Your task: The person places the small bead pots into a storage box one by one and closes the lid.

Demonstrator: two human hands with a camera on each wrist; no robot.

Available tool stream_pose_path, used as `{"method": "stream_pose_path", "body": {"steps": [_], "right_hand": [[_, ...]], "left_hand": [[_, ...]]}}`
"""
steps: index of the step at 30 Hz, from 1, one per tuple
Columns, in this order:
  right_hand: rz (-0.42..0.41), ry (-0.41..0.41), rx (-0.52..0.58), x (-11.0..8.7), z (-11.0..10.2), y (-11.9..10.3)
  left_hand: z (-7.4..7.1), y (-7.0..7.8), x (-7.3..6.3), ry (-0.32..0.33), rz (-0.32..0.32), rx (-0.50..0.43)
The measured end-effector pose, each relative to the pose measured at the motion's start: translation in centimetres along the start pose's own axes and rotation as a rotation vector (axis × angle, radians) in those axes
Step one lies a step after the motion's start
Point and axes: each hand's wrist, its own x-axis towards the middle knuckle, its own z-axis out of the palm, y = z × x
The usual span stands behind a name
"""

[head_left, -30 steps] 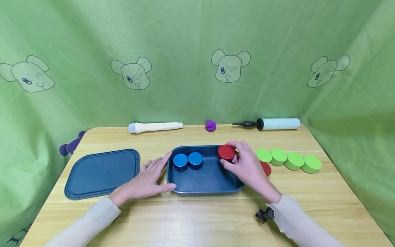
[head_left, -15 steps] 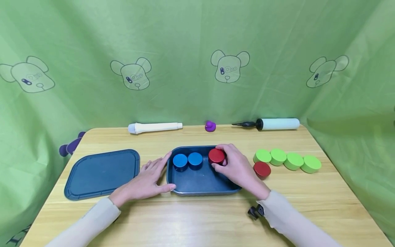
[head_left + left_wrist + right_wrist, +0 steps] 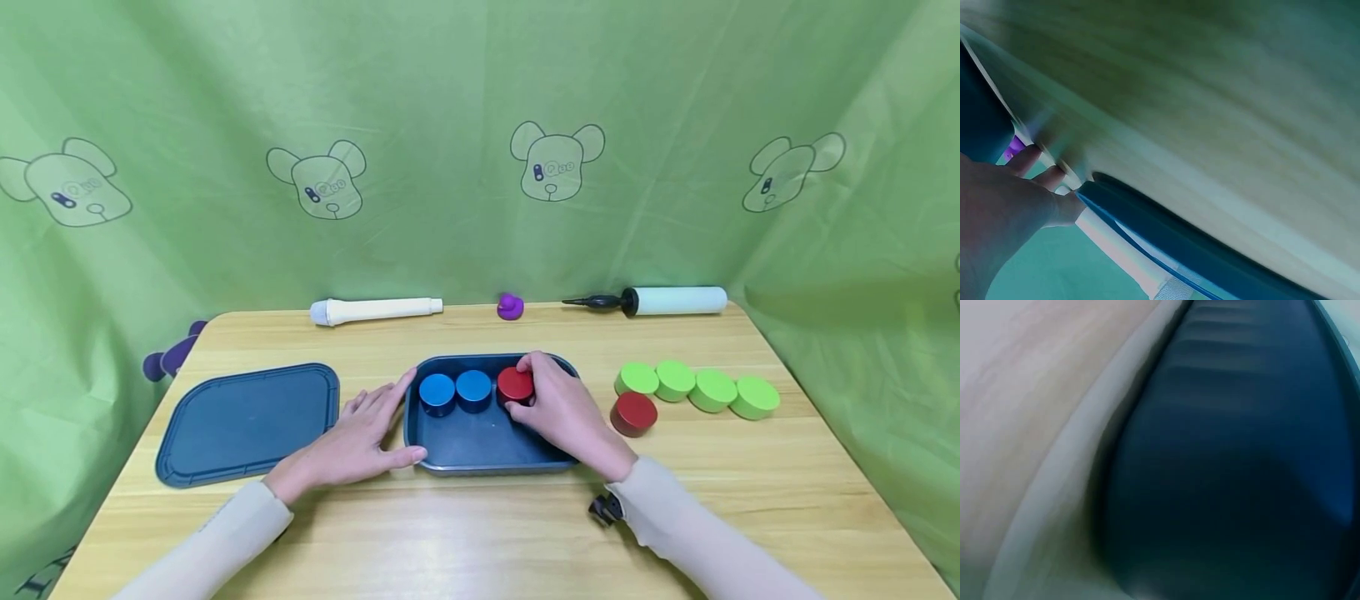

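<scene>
A dark blue tray (image 3: 487,467) stands mid-table with two blue round blocks (image 3: 437,390) side by side in its back left part. My right hand (image 3: 562,407) reaches over the tray's right side and grips a red round block (image 3: 514,383) between thumb and fingers, just right of the blue pair. At the tray's left end, my left hand (image 3: 356,437) lies with fingers spread, fingertips and thumb at the rim. The tray wall (image 3: 1222,456) fills most of the right wrist view. In the left wrist view, the left hand (image 3: 1004,212) shows beside the tray's dark wall.
Right of the tray lies a second red round block (image 3: 633,414), before several green round blocks (image 3: 712,390) in a row. A dark blue lid (image 3: 247,425) is at the left. Along the back edge are a white microphone-like stick (image 3: 378,310), a purple duck (image 3: 511,307) and a hand pump (image 3: 675,301).
My right hand has carried the red round block leftward and down inside the tray, up beside the blue ones. The second red block has come fully into sight. My left hand stays put.
</scene>
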Motion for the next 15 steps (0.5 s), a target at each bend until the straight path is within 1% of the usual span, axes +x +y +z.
{"method": "stream_pose_path", "body": {"steps": [7, 15], "right_hand": [[0.014, -0.034, 0.01, 0.2, 0.55, -0.23], [0.005, -0.042, 0.039, 0.32, 0.77, -0.24]], "left_hand": [[0.04, -0.01, 0.05, 0.0, 0.004, -0.003], [0.0, 0.04, -0.01, 0.002, 0.004, -0.004]]}}
